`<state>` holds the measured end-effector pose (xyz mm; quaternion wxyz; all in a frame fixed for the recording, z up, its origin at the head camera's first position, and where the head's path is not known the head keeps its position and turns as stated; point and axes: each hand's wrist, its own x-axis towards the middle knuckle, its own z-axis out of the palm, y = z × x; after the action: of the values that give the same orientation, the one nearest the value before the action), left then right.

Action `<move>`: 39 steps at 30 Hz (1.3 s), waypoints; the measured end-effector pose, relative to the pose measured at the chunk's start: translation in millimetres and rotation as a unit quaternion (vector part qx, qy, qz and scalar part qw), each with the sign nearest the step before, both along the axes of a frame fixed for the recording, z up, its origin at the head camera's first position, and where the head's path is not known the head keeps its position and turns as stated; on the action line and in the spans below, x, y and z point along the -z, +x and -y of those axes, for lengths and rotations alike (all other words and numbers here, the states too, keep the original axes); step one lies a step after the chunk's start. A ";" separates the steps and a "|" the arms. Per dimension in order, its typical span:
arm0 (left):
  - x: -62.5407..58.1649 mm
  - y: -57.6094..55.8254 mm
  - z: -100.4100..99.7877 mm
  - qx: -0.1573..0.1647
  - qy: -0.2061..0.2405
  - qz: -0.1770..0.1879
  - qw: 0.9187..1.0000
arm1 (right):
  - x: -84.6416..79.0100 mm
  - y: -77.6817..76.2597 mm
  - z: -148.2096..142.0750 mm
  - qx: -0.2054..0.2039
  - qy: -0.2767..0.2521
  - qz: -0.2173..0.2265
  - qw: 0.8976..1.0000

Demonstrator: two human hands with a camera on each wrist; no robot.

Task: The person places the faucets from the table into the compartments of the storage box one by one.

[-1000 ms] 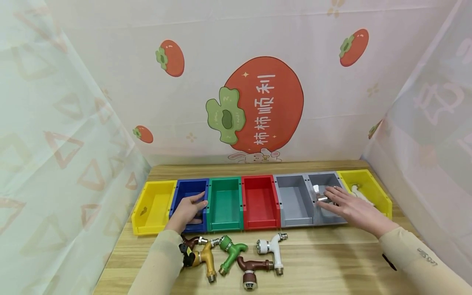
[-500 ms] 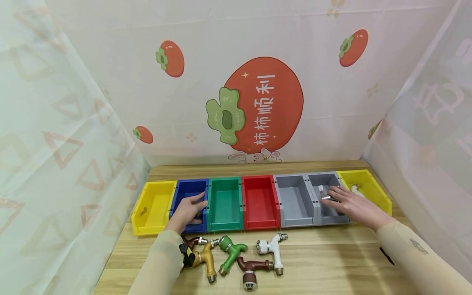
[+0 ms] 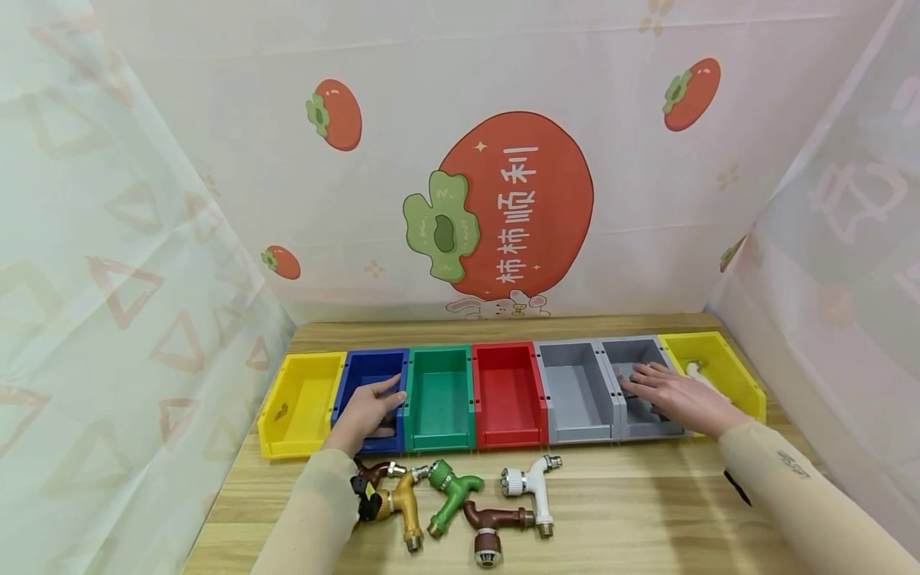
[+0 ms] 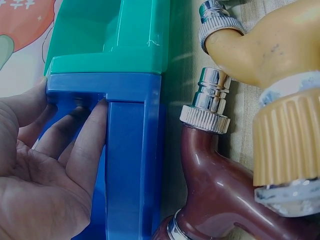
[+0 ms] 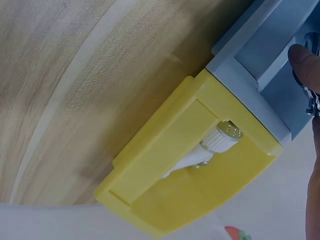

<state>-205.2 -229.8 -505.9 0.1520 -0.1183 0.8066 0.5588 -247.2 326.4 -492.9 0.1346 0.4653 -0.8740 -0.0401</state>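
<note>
The right hand (image 3: 679,395) has shifted towards nine o'clock, pinching a shiny chrome tap (image 5: 312,104); the unclenched left hand (image 3: 365,414) touches, perhaps steadying, a rectangular blue plastic bin (image 4: 127,165).

At seven o'clock in the head view, the left hand (image 3: 365,411) touches the upright, open-topped blue bin (image 4: 129,162). At four o'clock, inside a grey bin (image 3: 650,432), the right hand (image 3: 679,393) holds a shiny, partly hidden chrome tap (image 5: 313,103).

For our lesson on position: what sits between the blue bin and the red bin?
The head view shows the green bin between the blue bin and the red bin.
</note>
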 end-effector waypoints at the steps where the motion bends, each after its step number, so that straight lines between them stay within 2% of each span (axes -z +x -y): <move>1: 0.1 -0.1 -0.1 0.000 0.001 0.000 1.000 | 1.1 -0.8 0.0 -0.003 -0.003 0.002 1.000; 12: -0.4 -0.4 -1.4 0.000 0.001 -0.003 1.000 | 4.4 -4.2 0.6 0.017 -0.044 0.047 0.998; 17: 0.3 -0.6 -0.6 -0.001 0.002 -0.004 1.000 | 1.3 -1.2 0.5 0.030 -0.055 0.036 0.997; 25: 1.0 -1.0 0.3 -0.002 0.001 0.000 1.000 | -1.5 7.7 8.3 0.018 -0.084 0.003 0.996; 30: 1.6 -1.6 0.5 -0.001 0.000 0.000 1.000 | -5.4 16.0 19.0 0.032 -0.093 -0.009 0.995; 39: 1.8 -2.1 0.5 0.000 -0.001 0.002 1.000 | -16.1 33.3 49.9 0.064 -0.095 0.008 0.993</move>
<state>-207.3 -230.2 -507.7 0.1529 -0.1196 0.8071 0.5576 -213.9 276.5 -476.8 0.1684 0.3935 -0.9030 0.0380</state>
